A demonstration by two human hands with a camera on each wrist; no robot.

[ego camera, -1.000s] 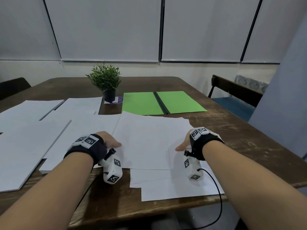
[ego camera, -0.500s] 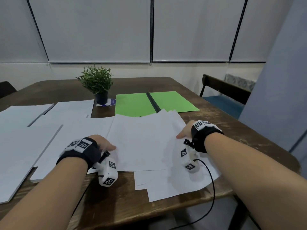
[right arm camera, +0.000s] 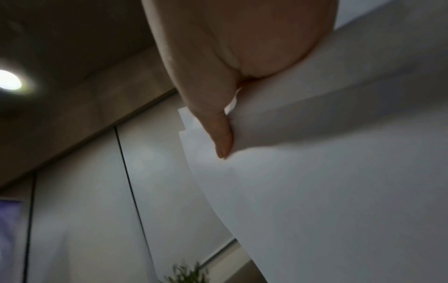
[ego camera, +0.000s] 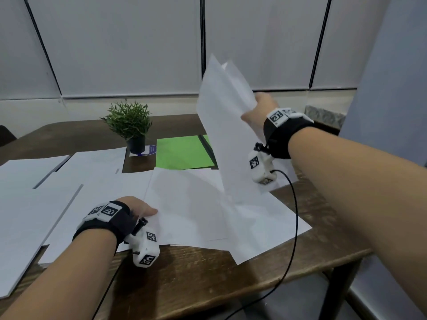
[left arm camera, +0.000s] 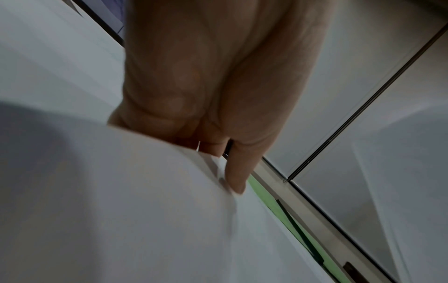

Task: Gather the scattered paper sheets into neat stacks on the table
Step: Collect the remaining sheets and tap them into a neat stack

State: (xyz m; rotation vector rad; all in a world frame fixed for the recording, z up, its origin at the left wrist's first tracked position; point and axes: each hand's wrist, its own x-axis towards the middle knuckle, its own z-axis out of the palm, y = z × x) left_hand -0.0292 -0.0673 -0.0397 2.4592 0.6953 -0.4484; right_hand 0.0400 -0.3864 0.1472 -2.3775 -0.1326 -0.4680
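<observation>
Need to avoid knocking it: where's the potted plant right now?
Head view: the potted plant stands at the table's far centre-left, just left of the green folder, beyond the flat white sheets.

The right hand (ego camera: 258,112) is raised with its forearm angled up, thumb (right arm camera: 218,132) clamped against curled fingers in a pinch. The left hand (ego camera: 136,206) lies low, wrist down, thumb (left arm camera: 238,172) stretched forward; its fingers are hidden from the head view. Both wrists wear black straps.
</observation>
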